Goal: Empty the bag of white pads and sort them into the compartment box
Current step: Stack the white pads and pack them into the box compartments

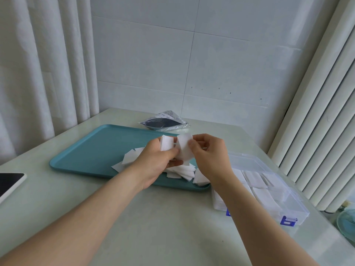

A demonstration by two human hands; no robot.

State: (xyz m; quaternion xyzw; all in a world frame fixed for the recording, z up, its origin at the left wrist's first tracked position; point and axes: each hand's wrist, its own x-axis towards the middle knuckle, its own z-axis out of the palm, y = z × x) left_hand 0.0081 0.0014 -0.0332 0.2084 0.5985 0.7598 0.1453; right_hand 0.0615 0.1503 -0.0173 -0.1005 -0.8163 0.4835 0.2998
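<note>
My left hand (pixel 157 160) grips a small stack of white pads (pixel 166 143) above the teal tray (pixel 86 156). My right hand (pixel 209 152) pinches a single white pad (pixel 184 145) right beside that stack. More loose pads (pixel 182 172) lie in a heap on the tray's right end, partly hidden under my hands. The clear compartment box (pixel 269 187) stands open to the right of the tray, with white pads in several compartments. The emptied bag (pixel 165 123) lies open behind the tray.
A dark-screened tablet (pixel 9 184) lies at the table's left edge. Curtains hang on the left, a ribbed radiator on the right. A pale blue plate (pixel 347 223) shows at the far right edge.
</note>
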